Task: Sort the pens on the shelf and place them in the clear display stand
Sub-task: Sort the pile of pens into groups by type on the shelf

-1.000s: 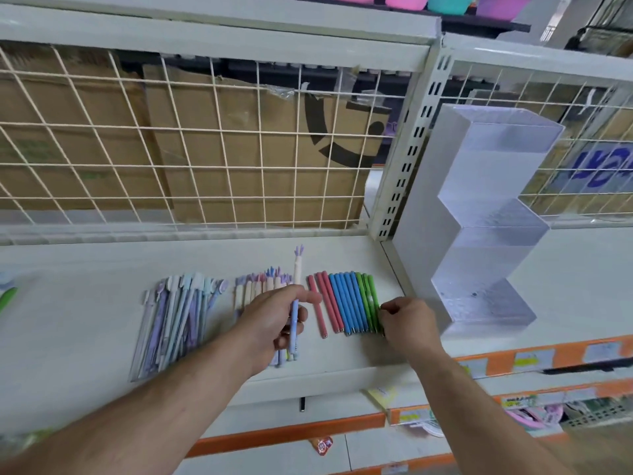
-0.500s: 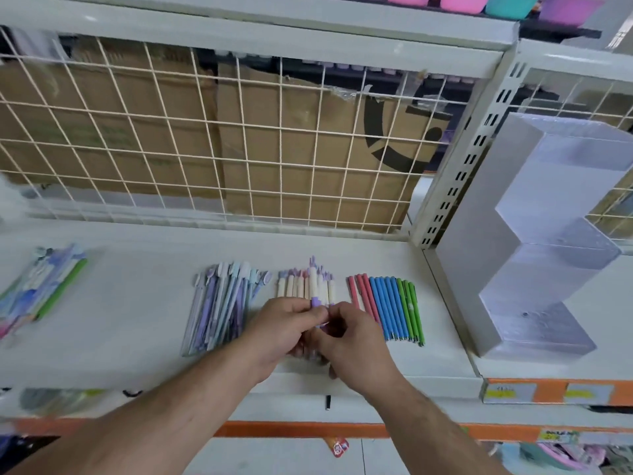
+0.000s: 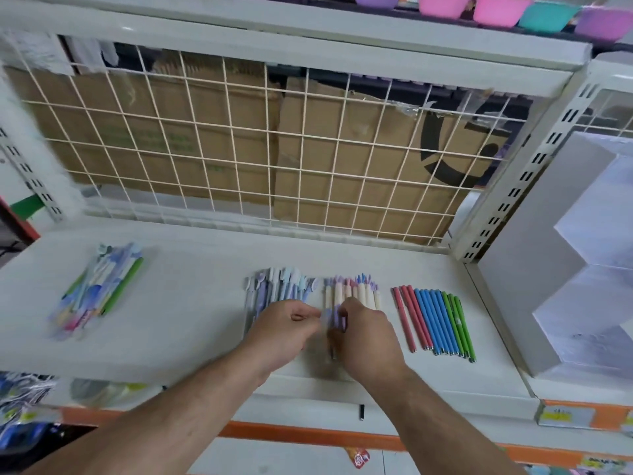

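Observation:
Three sorted rows of pens lie on the white shelf (image 3: 191, 269): pastel blue-purple pens (image 3: 277, 286), cream pens with coloured caps (image 3: 356, 291), and a row of red, blue and green pens (image 3: 433, 318). My left hand (image 3: 287, 325) and my right hand (image 3: 368, 334) meet over the lower ends of the cream pens. Both pinch the same purple-and-cream pen (image 3: 334, 315) between them. An unsorted heap of pens (image 3: 97, 289) lies at the far left. The clear stepped display stand (image 3: 589, 269) is at the right edge.
A white wire grid (image 3: 274, 149) with cardboard behind it backs the shelf. A slotted upright post (image 3: 524, 173) separates the shelf from the stand's bay. Coloured bowls (image 3: 496, 8) sit on the upper shelf. Orange price strips run below the front edge.
The view has swung left, revealing the unsorted heap. My right hand left the green pens and joined my left hand at the cream row, where both lowered the purple pen.

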Demonstrator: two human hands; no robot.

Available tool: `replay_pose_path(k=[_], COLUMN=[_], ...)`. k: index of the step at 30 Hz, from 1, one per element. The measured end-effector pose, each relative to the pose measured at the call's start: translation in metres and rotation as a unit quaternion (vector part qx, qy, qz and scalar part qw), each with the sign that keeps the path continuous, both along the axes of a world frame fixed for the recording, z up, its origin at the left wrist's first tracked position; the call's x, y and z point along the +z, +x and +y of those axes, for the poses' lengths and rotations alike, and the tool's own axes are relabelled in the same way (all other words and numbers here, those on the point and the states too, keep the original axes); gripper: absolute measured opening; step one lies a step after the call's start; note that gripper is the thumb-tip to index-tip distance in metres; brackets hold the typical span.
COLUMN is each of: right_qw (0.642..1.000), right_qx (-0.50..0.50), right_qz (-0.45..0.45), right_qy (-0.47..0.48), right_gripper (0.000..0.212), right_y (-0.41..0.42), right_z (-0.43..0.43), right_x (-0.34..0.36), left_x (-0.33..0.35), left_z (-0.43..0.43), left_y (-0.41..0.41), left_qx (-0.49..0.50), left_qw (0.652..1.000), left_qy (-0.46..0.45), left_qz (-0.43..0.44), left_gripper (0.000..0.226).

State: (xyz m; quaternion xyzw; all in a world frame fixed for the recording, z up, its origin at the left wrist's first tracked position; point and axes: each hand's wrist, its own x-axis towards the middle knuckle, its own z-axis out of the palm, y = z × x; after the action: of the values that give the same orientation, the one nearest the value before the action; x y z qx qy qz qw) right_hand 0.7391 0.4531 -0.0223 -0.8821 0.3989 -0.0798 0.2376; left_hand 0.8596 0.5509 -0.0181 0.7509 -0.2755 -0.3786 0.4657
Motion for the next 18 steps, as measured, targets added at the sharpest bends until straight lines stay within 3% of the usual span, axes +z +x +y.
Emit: replay_pose_path(k=[10,15,18], right_qw=[0.994,0.994,0.996], right_qx=[-0.024,-0.012,0.017], right_qz=[0.100,0.073,0.038], right_qy=[-0.044,-0.077,-0.083], right_gripper=[0.019,0.030,0.027], right_y=[0.018,0.032,0.048], right_z=[0.023,0.041,0.054], right_x=[0.002,0.013,0.017], left_x=[0.002,0.000,0.001], left_z=[0.017,0.025,0.034], left_y=[0.030,0.044,0.059], left_qx=[-0.024,-0.024,-0.032], left_qw=[0.999,0.999,0.991], left_qy=[-0.015,-0.012,-0.005], left_qz=[-0.019,-0.047,-0.126], left_gripper=[0.016,0.013,0.009])
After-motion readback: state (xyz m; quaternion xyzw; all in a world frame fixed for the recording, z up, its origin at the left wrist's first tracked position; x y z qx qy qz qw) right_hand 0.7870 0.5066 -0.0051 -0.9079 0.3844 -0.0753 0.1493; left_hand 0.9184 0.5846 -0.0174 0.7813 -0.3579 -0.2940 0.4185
